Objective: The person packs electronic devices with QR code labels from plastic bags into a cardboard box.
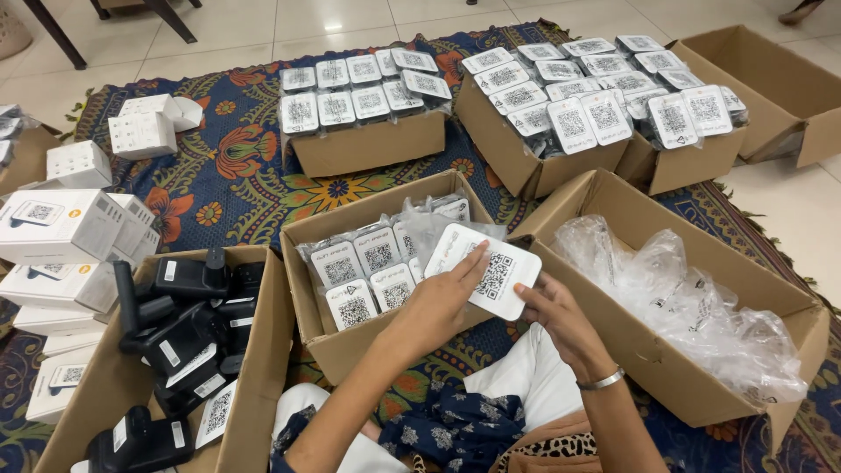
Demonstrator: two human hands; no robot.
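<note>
Patterned rug (254,175) on a tiled floor, cardboard boxes everywhere. Both hands are on one white square card (484,270) with a printed code. The left hand (438,302) lies flat over its near-left corner with fingers spread, while the right hand (556,314) pinches the lower right edge. The card sits tilted, just above the middle box (302,289) of bagged cards, nearer that than the box of empty plastic bags (701,315) on the right.

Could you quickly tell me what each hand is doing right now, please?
Left hand: holding the white square card, fingers flat on it.
Right hand: gripping the same card's lower edge.
</note>
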